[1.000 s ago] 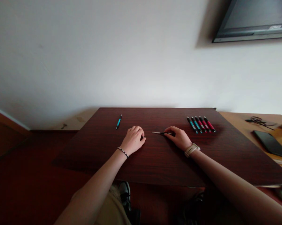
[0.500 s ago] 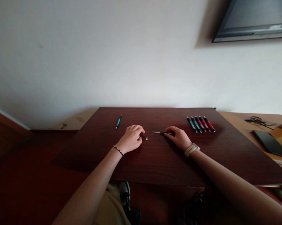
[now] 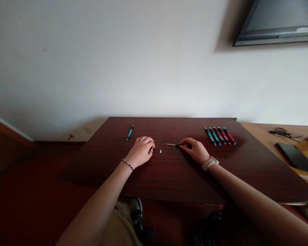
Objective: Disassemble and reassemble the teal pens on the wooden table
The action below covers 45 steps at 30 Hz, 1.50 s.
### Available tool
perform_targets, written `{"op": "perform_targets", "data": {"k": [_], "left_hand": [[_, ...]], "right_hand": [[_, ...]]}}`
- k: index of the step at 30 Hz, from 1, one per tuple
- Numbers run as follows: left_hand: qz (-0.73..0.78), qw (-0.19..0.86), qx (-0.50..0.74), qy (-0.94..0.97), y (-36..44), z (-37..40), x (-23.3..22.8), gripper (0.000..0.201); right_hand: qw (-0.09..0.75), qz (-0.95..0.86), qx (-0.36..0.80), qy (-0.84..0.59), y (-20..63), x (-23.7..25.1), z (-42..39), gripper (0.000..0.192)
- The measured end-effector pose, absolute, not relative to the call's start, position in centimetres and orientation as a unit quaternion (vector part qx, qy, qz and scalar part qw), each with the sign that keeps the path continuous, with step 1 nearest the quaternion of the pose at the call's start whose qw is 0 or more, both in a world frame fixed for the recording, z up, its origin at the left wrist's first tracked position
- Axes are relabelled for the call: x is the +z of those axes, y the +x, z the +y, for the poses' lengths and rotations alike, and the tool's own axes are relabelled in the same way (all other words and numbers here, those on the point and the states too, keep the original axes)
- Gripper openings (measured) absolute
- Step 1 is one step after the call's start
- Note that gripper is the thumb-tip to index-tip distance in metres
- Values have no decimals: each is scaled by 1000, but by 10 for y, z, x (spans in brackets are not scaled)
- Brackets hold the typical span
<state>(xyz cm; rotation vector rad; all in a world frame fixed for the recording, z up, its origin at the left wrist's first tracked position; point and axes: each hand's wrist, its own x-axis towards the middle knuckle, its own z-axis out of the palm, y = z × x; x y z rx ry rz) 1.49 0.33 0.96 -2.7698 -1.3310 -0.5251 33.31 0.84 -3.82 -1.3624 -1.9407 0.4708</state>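
My left hand is closed with curled fingers, low over the dark wooden table. A small blue and dark pen part peeks out between thumb and fingers; most of it is hidden. My right hand pinches the black part of an opened pen, whose thin pale refill points left. Between the hands a small whitish tip piece lies on the tabletop. Beyond my left hand rests a blue and black pen.
Several blue and red pens lie in a row at the back right. On the lighter side table are a black phone or tablet and a coiled cable. A screen hangs on the wall.
My left hand has shifted slightly left and its fingers have closed in more, with the blue and dark part showing more. The right hand has hardly moved.
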Motion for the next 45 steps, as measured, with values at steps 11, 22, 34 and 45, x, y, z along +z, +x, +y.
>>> {"op": "perform_targets", "data": {"k": [11, 22, 34, 45], "left_hand": [[-446, 14, -159, -881, 13, 3, 9, 10], [-427, -16, -147, -892, 11, 5, 10, 18], [-431, -16, -146, -890, 11, 6, 8, 4], [-421, -37, -149, -894, 9, 7, 14, 6]], "right_hand": [[354, -751, 179, -528, 333, -39, 8, 13], [356, -752, 181, -524, 333, -40, 8, 13], [356, -752, 181, -524, 334, -39, 7, 14], [357, -753, 178, -523, 334, -39, 7, 15]]}}
